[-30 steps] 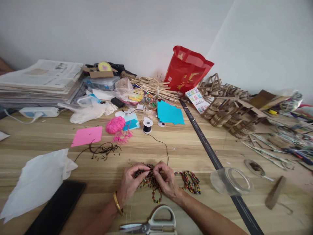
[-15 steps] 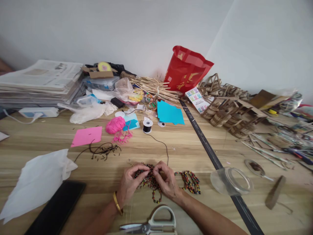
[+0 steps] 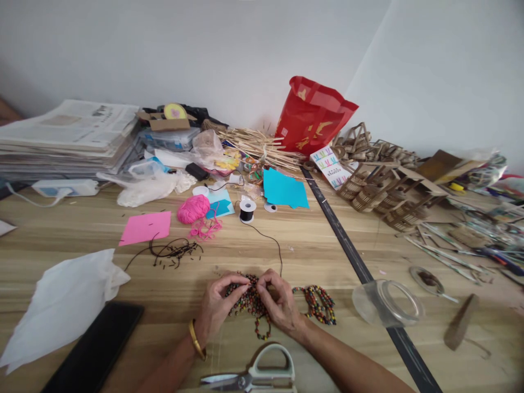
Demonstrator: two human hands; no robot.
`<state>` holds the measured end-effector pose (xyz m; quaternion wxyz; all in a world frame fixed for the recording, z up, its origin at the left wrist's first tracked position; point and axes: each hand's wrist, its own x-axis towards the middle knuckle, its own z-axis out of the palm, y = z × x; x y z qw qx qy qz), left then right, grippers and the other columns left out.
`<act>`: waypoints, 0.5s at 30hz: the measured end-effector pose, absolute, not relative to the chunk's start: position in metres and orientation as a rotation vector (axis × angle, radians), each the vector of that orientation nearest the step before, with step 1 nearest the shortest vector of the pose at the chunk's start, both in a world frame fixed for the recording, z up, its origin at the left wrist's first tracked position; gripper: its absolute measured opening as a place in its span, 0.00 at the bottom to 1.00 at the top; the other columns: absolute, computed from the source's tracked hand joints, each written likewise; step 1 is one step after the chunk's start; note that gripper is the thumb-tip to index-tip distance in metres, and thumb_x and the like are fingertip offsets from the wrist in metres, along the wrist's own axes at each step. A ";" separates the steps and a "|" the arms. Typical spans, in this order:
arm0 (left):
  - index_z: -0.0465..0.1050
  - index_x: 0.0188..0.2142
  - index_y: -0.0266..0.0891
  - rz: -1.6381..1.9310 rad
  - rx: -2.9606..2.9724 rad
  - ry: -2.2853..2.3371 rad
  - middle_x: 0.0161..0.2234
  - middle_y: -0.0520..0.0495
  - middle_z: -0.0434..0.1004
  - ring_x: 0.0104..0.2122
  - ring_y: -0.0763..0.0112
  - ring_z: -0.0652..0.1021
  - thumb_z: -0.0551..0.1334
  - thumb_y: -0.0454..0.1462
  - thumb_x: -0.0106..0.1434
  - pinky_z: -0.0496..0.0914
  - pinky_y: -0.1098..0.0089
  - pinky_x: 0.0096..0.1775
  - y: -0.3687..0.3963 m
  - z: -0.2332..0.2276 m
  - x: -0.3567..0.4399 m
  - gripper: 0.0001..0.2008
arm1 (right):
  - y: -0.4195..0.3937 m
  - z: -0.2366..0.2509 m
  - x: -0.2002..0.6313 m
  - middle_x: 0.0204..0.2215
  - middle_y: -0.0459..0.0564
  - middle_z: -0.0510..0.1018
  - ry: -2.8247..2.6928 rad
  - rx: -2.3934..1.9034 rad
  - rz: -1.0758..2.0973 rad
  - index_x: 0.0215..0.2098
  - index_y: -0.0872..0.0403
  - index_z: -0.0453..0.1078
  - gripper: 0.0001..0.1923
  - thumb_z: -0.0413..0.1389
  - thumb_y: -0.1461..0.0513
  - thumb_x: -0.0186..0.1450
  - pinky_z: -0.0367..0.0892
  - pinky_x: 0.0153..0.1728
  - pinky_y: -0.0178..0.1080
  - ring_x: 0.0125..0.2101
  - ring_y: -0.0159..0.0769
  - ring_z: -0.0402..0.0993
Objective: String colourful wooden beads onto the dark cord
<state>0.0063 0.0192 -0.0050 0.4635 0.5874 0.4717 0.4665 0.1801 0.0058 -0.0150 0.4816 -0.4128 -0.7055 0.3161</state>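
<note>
Item: pile of beads, bench centre-front. Left hand and right hand unchanged from a second ago, fingers pinched closed on beads and black thread. Stringing continues; no visible progress.

Two bare forearms come up from the bottom edge of the view, no sleeves on either one, uncovered right down to where the frame cuts them off. The left hand carries the only thing worn here: a plain gold bangle, smooth and fairly narrow, sitting round the wrist. The right hand has no watch, no band, no ring that can be made out. No gloves on either hand, and the fingers are bare; the nails are too small to read for polish.
</note>
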 end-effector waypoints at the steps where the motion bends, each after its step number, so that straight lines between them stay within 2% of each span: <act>1: 0.80 0.28 0.39 1.143 1.447 1.159 0.29 0.46 0.83 0.32 0.64 0.80 0.65 0.37 0.54 0.73 0.68 0.38 0.019 -0.004 0.006 0.05 | 0.006 -0.015 0.180 0.26 0.47 0.68 -1.721 -1.005 0.773 0.31 0.54 0.65 0.08 0.49 0.62 0.68 0.61 0.29 0.34 0.27 0.33 0.65; 15: 0.80 0.29 0.39 1.116 1.472 1.136 0.28 0.47 0.83 0.31 0.65 0.79 0.64 0.37 0.54 0.73 0.68 0.37 0.019 -0.008 0.007 0.06 | 0.006 -0.017 0.180 0.26 0.47 0.69 -1.732 -1.005 0.774 0.32 0.54 0.65 0.08 0.49 0.61 0.68 0.62 0.29 0.34 0.28 0.32 0.65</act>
